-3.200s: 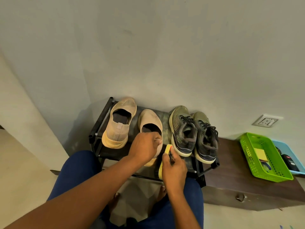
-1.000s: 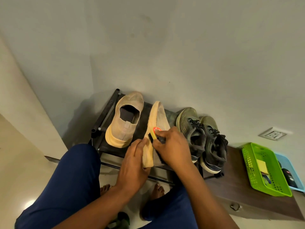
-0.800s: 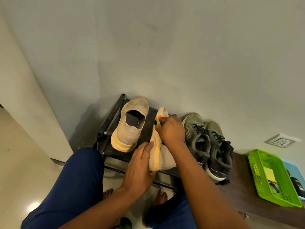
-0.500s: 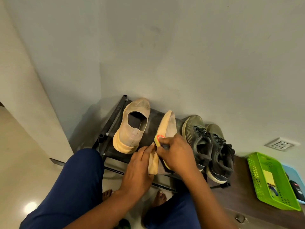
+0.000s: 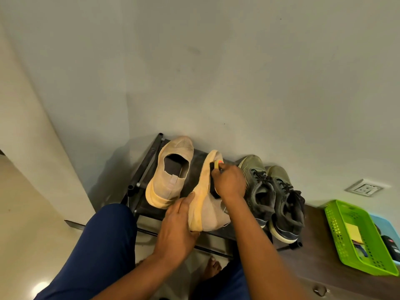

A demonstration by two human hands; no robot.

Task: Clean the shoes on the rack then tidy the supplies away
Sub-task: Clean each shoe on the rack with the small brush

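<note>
Bristles of brush (image 5: pixel 217 168) press tilted suede-like beige shoe (image 5: pixel 207 204).

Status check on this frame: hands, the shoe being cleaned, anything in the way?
Left hand steadies tilted beige shoe at its heel. Right hand grips yellow brush near the toe. Nothing in the way; second beige shoe alongside on rack.

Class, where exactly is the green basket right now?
In the head view, the green basket sits at the far right on the dark wooden ledge, right of the dark sneakers, with a blue tray beside it.
</note>
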